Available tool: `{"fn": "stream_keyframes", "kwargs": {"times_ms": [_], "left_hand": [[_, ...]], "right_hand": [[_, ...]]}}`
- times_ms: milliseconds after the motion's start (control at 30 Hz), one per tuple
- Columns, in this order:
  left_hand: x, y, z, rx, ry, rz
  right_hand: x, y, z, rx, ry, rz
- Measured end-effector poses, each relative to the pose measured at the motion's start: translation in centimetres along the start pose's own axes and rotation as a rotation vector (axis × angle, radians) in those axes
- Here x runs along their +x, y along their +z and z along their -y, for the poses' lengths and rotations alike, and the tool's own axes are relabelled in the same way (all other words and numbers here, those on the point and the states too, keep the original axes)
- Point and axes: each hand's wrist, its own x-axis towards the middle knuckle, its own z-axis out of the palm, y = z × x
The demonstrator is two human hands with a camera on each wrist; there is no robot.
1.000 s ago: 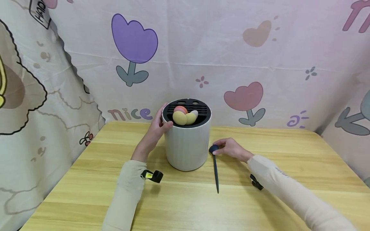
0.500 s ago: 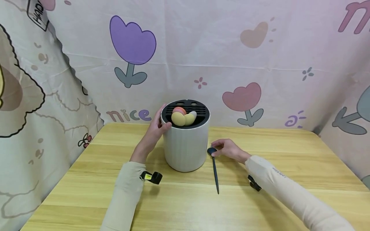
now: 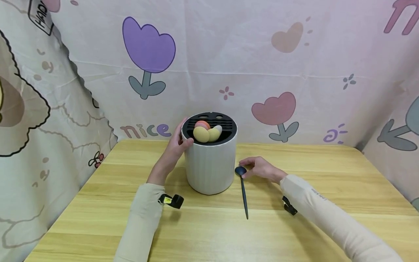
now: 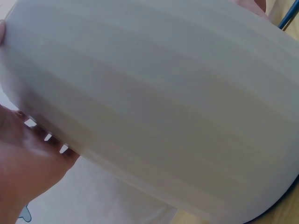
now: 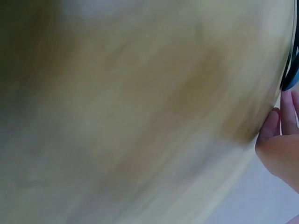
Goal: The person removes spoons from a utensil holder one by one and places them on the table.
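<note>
My left hand (image 3: 178,146) holds the upper left side of a white ribbed utensil holder (image 3: 211,167), thumb at the front and the other fingers behind. The left wrist view is mostly filled by the holder's wall (image 4: 154,107). Several rounded tops, pale yellow (image 3: 201,134), coral and whitish, stick up from its black slotted lid (image 3: 226,140). Right of the holder, a dark blue spoon (image 3: 243,193) lies along the table, handle toward me. My right hand (image 3: 262,169) pinches its bowl between thumb and fingers. At the right wrist view's edge, part of the spoon (image 5: 293,77) shows at the fingertips.
The holder and spoon are on a light wood-grain table (image 3: 199,236). Directly behind it hangs a printed cloth (image 3: 209,43) with flowers and lettering, and more cloth closes in the left and right sides. Each wrist carries a small black camera.
The spoon's bowl has tipped from a raised, rounded look to lying flatter on the table, with my right hand staying at it. My left hand and the holder have not moved.
</note>
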Motion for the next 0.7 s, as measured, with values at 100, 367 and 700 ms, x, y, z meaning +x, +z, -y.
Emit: {"fn": "stream_keyframes", "kwargs": {"times_ms": [100, 367, 700], "left_hand": [[0.0, 0.0, 0.0, 0.005, -0.003, -0.001], [0.1, -0.1, 0.3, 0.017, -0.008, -0.007], [0.1, 0.1, 0.1, 0.015, -0.005, -0.006]], "right_hand": [[0.0, -0.2, 0.0, 0.012, 0.002, 0.017], [0.1, -0.5, 0.3, 0.003, 0.027, 0.009], [-0.3, -1.8, 2.2, 0.265, 0.032, -0.035]]}}
